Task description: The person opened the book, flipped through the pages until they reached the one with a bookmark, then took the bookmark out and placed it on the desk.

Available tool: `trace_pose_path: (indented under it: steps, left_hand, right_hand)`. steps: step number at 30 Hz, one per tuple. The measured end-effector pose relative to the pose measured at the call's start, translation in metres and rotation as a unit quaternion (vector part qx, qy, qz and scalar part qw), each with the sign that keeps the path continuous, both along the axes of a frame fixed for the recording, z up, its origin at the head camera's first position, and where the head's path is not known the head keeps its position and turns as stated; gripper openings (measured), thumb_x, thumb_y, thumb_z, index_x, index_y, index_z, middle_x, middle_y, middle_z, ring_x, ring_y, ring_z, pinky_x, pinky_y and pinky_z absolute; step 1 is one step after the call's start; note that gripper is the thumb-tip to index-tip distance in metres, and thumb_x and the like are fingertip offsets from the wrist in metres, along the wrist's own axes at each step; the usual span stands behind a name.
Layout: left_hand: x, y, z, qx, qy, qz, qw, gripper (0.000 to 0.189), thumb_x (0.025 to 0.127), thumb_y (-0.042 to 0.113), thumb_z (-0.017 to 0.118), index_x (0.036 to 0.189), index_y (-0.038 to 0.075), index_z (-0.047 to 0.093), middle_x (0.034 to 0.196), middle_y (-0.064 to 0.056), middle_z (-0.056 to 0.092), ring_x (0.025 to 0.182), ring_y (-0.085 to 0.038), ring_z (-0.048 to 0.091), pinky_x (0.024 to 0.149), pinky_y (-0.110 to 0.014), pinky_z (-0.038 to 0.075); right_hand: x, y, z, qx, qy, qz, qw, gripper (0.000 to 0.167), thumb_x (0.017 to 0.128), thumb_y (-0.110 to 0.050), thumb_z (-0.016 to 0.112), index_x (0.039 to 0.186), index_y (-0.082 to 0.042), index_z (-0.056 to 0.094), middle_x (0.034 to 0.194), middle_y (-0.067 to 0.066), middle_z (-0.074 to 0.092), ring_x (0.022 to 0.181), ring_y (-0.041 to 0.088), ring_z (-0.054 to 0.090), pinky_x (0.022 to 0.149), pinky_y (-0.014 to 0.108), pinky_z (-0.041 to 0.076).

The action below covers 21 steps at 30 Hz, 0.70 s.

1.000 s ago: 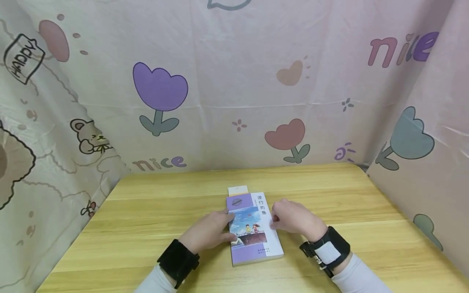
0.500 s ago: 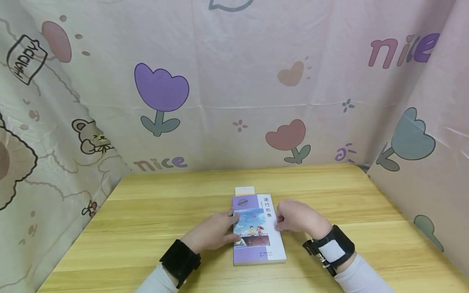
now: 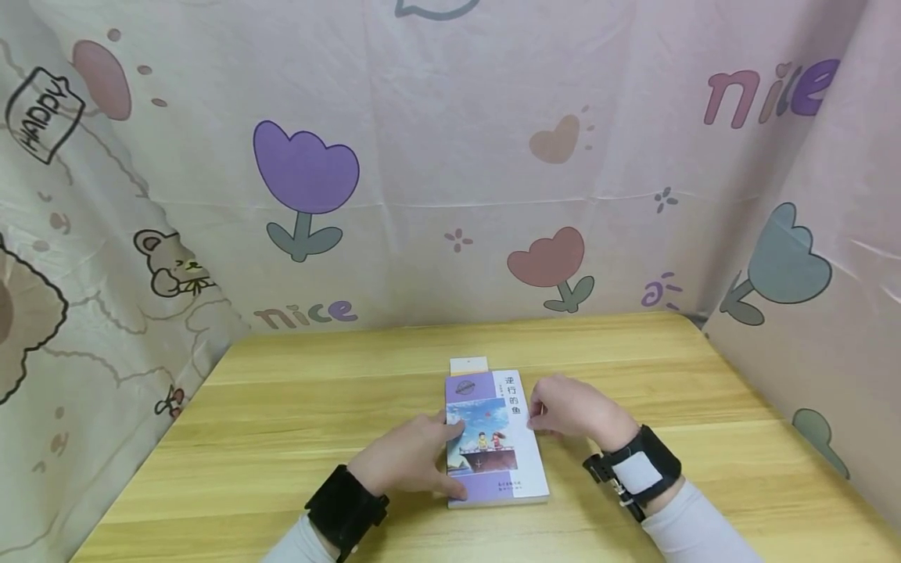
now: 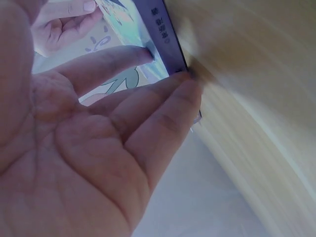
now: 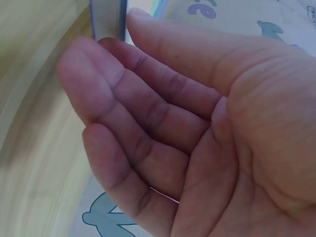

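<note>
A purple and white paperback book [image 3: 524,461] lies flat on the wooden table, cover up, showing two cartoon figures under a blue sky. From its top end sticks a white card [image 3: 468,365]. My left hand [image 3: 404,456] is at the spine side, thumb and index finger on the cover. In the left wrist view its other fingers [image 4: 168,108], fairly straight, touch the foot of the spine [image 4: 165,37]. My right hand [image 3: 580,410] pinches the right edge with curled fingers. The right wrist view shows its thumb and index finger by the page edge [image 5: 109,22].
The wooden table [image 3: 317,391] extends on both sides of the book. A patterned cloth [image 3: 436,156] with flowers and lettering hangs behind the table and along both sides. Black bands [image 3: 345,508] are strapped on both wrists.
The book has shifted slightly right and turned straighter, with the right hand moving along at its edge. My left thumb has slid lower on the cover.
</note>
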State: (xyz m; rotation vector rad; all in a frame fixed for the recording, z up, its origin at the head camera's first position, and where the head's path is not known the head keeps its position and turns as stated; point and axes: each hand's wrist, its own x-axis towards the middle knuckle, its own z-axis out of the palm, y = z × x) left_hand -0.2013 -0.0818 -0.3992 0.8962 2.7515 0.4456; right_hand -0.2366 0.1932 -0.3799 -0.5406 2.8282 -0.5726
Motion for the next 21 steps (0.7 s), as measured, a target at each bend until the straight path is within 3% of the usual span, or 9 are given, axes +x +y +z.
trace_pose_path:
  steps: [9, 21]
  left_hand:
    - [0.0022, 0.0054, -0.0031, 0.009, 0.002, 0.008, 0.9999, 0.101, 0.079, 0.055, 0.092, 0.156, 0.003, 0.054, 0.166, -0.026, 0.045, 0.149, -0.039, 0.054, 0.120, -0.051, 0.050]
    - [0.0017, 0.0045, -0.0024, -0.001, 0.004, 0.010, 0.9999, 0.100, 0.081, 0.059, 0.089, 0.158, 0.006, 0.052, 0.167, -0.024, 0.044, 0.150, -0.040, 0.052, 0.120, -0.054, 0.050]
  right_hand:
    - [-0.0079, 0.0050, -0.0047, 0.019, 0.013, -0.001, 0.9997, 0.020, 0.092, -0.012, 0.083, 0.075, -0.015, 0.074, 0.068, -0.002, 0.065, 0.059, 0.012, 0.057, 0.057, 0.026, 0.048]
    - [-0.0082, 0.0094, 0.0016, 0.007, 0.010, 0.006, 0.9999, 0.020, 0.095, -0.014, 0.081, 0.076, -0.014, 0.074, 0.066, 0.001, 0.068, 0.057, 0.013, 0.061, 0.057, 0.026, 0.051]
